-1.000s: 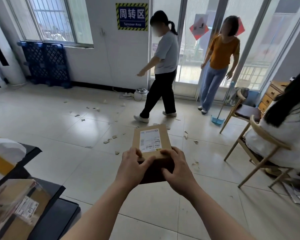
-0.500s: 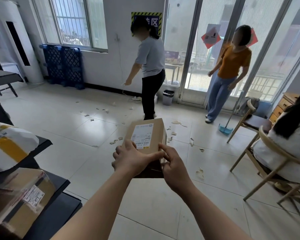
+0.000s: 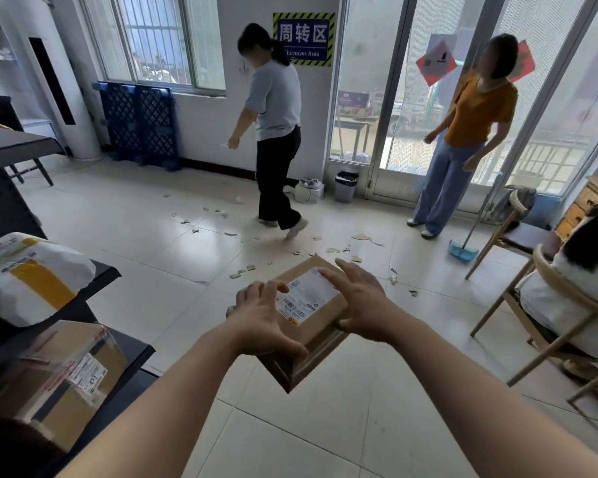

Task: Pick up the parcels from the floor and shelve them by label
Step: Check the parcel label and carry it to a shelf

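Both arms are out in front, and the brown cardboard parcel [image 3: 304, 315] sits between the 2 hands, up off the tiled floor [image 3: 173, 243], tilted with 1 corner pointing down toward the camera. The left hand [image 3: 263, 322] wraps the parcel's near-left edge, thumb along the lower side and fingers over the top, so that grip is pinching the box. The right hand [image 3: 363, 305] is at the far-right edge, heel and thumb tucked against the side of the box, fingers spread and lifted over the white shipping label [image 3: 308, 296]; whether those fingertips touch the label, I cannot tell. To the left, dark shelves [image 3: 125, 346] carry a white and yellow bagged parcel [image 3: 28, 277] on the upper level and a taped cardboard box [image 3: 66, 377] below it. Scraps of cardboard [image 3: 242, 270] litter the floor beyond the held parcel.
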### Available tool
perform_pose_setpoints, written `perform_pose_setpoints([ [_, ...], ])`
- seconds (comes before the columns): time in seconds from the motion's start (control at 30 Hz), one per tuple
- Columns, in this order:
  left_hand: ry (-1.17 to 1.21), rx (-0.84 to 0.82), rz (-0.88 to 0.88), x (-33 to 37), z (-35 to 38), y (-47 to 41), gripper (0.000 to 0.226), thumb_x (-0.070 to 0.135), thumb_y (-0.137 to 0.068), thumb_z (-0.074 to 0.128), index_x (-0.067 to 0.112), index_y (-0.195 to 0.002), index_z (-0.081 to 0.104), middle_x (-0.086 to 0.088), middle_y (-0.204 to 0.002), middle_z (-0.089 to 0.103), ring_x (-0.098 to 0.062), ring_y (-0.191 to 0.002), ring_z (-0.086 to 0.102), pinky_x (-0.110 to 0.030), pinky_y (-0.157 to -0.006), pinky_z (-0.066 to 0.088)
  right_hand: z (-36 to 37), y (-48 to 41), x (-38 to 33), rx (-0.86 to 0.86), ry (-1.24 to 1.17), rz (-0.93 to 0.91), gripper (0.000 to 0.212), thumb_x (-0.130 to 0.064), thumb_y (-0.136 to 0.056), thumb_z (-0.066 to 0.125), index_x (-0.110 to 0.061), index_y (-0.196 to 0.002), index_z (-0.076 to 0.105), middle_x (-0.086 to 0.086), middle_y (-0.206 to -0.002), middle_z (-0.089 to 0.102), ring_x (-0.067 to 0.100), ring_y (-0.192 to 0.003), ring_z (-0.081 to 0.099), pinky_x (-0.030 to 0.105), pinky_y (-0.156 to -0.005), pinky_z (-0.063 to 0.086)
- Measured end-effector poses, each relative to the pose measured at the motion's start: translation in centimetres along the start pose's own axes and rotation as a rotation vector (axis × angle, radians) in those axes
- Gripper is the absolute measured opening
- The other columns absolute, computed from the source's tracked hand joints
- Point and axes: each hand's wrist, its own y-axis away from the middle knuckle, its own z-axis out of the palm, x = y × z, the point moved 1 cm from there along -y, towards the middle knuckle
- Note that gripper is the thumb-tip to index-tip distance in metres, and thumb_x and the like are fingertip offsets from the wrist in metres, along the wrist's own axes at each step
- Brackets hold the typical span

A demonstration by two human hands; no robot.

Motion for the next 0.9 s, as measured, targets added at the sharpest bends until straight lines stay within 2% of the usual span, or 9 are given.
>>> perform_pose_setpoints([
  [0.13, -0.078, -0.070, 0.106, -0.1, -0.3, 0.3, 0.099, 0.060, -0.046, 0.080, 0.039, -0.123, 0.022, 0.004, -0.138, 0.022, -0.021, -0.132, 0.016, -0.045, -0.110, 0.025, -0.5, -0.8, 0.5, -0.189, 0.190, -0.034, 0.119, -0.028, -0.068, 0.079, -0.040, -0.147, -0.009, -0.001, -0.160, -0.013, 0.024, -0.145, -0.019, 0.049, -0.116, -0.014],
  [0.27, -0.161, -0.128, 0.187, -0.2, -0.3, 0.6, 0.096, 0.059, -0.045, 0.081, 0.040, -0.119, 0.021, 0.006, -0.139, 0.019, -0.019, -0.134, 0.011, -0.046, -0.114, 0.022, -0.8, -1.0, 0.7, -0.288, 0.277, -0.087, 0.142, -0.042, -0.054, 0.087, -0.037, -0.144, -0.022, 0.002, -0.159, -0.018, 0.023, -0.143, -0.026, 0.052, -0.115, -0.016],
  [0.43, -0.225, -0.159, 0.276, 0.2, -0.2, 1.0, 0.096, 0.058, -0.044, 0.082, 0.042, -0.117, 0.021, 0.008, -0.139, 0.017, -0.018, -0.136, 0.008, -0.046, -0.117, 0.018, -0.3, -0.6, 1.1, -0.364, 0.345, -0.142, 0.151, -0.061, -0.045, 0.083, -0.031, -0.144, -0.026, 0.003, -0.158, -0.021, 0.022, -0.141, -0.029, 0.054, -0.115, -0.015],
  [0.5, -0.238, -0.164, 0.287, 0.5, -0.1, 1.0, 0.097, 0.056, -0.044, 0.082, 0.042, -0.119, 0.021, 0.008, -0.139, 0.016, -0.018, -0.136, 0.007, -0.045, -0.118, 0.016, 0.0, -0.2, 1.3, -0.377, 0.350, -0.151, 0.151, -0.065, -0.043, 0.081, -0.030, -0.144, -0.026, 0.003, -0.159, -0.017, 0.022, -0.143, -0.025, 0.053, -0.115, -0.014],
  [0.6, -0.244, -0.183, 0.292, 0.6, 0.1, 1.0, 0.104, 0.054, -0.044, 0.084, 0.043, -0.125, 0.019, 0.009, -0.141, 0.013, -0.017, -0.139, 0.002, -0.045, -0.119, 0.014, 0.3, 0.6, 1.5, -0.342, 0.320, -0.168, 0.148, -0.068, -0.043, 0.079, -0.030, -0.145, -0.021, 0.005, -0.158, -0.001, 0.024, -0.146, -0.009, 0.051, -0.117, -0.011],
  [0.73, -0.257, -0.216, 0.257, 0.3, 0.2, 0.8, 0.131, 0.048, -0.051, 0.083, 0.048, -0.142, -0.011, 0.012, -0.152, -0.005, -0.019, -0.144, -0.018, -0.047, -0.120, 0.003, 0.5, 1.6, 1.5, -0.261, 0.274, -0.155, 0.140, -0.066, -0.048, 0.078, -0.029, -0.148, -0.013, 0.008, -0.151, 0.011, 0.029, -0.140, 0.007, 0.048, -0.119, -0.001],
  [0.8, -0.246, -0.181, 0.212, 0.1, 0.1, 0.7, 0.126, 0.042, -0.061, 0.079, 0.049, -0.142, -0.018, 0.011, -0.155, -0.018, -0.021, -0.143, -0.026, -0.049, -0.119, -0.001, 0.6, 1.7, 1.7, -0.223, 0.244, -0.100, 0.135, -0.067, -0.051, 0.076, -0.029, -0.148, -0.011, 0.010, -0.147, 0.016, 0.030, -0.135, 0.013, 0.047, -0.118, 0.005],
  [0.9, -0.162, -0.042, 0.181, 0.3, 0.5, 0.8, 0.108, 0.040, -0.075, 0.071, 0.054, -0.142, -0.012, 0.008, -0.156, -0.024, -0.023, -0.145, -0.023, -0.054, -0.118, 0.003, 0.8, 1.6, 2.3, -0.149, 0.176, 0.024, 0.133, -0.073, -0.050, 0.070, -0.030, -0.148, -0.009, 0.012, -0.141, 0.025, 0.032, -0.131, 0.023, 0.048, -0.116, 0.013],
])
